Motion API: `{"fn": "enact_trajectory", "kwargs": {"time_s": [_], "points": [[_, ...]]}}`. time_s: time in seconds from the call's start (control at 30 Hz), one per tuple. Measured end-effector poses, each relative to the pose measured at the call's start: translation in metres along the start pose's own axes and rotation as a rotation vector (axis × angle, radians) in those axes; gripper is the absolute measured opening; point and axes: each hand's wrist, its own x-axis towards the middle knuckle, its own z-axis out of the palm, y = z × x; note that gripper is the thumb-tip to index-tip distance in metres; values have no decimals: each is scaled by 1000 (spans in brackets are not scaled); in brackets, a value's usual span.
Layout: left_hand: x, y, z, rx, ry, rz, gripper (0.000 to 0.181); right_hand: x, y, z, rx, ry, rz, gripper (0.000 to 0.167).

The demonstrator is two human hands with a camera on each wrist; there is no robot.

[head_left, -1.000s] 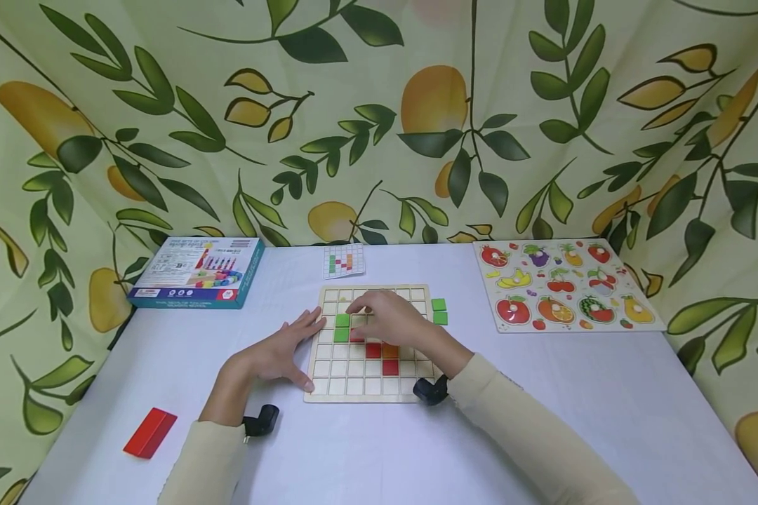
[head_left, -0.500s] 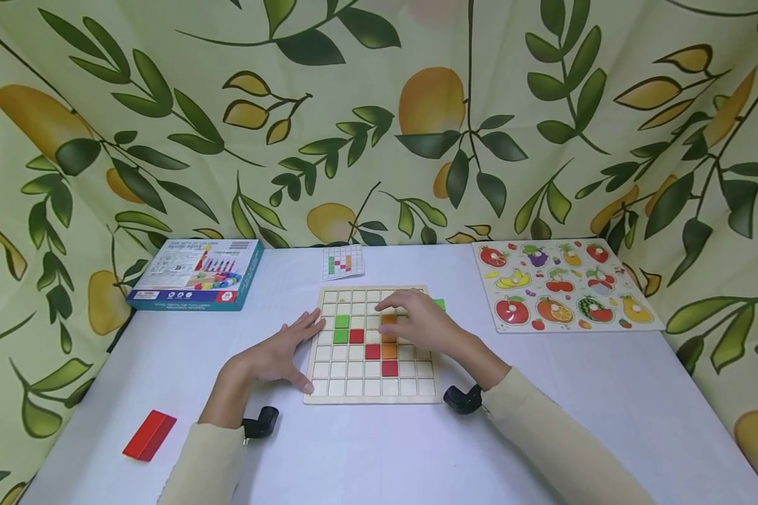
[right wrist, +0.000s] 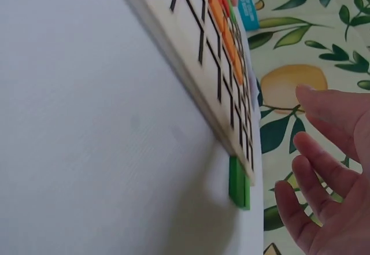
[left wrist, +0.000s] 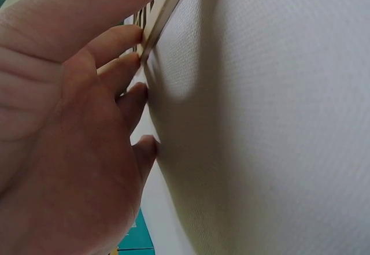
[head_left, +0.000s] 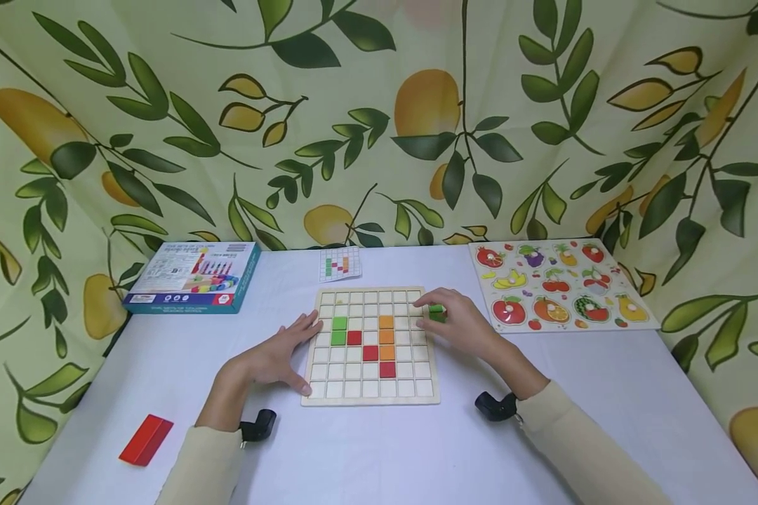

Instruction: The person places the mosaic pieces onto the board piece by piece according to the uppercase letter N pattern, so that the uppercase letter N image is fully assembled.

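Note:
A wooden grid board (head_left: 354, 372) lies in front of me. It holds two green tiles (head_left: 339, 331), three red tiles (head_left: 370, 353) stepping diagonally, and three orange tiles (head_left: 387, 337) in a column. My left hand (head_left: 278, 356) rests with spread fingers and thumb along the board's left edge. Beyond the right edge lie loose green tiles (head_left: 438, 313), partly hidden by my right hand (head_left: 460, 324). That hand hovers at them with fingers loosely bent; the right wrist view shows nothing between thumb and fingers, the green tiles (right wrist: 239, 184) standing apart from it.
Behind the board is a small pattern card (head_left: 340, 264) with coloured squares. A boxed game (head_left: 192, 277) stands at the back left, a fruit puzzle board (head_left: 562, 284) at the back right. A red block-like piece (head_left: 147, 440) lies at the front left. A printed curtain (head_left: 328, 140) hangs behind.
My right hand has moved from over the red and green tiles on the board rightward to the loose green tiles, uncovering the red and orange tiles. The left hand has stayed in place.

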Motion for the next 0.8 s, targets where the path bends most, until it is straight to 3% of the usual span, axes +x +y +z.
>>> {"fn": "enact_trajectory", "kwargs": {"time_s": [0.47, 0.8], "points": [[1, -6, 1, -19, 6, 39, 126, -8, 27, -7, -13, 10, 48, 36], [0, -3, 0, 1, 10, 29, 123, -8, 36, -2, -60, -22, 80, 29]]}}
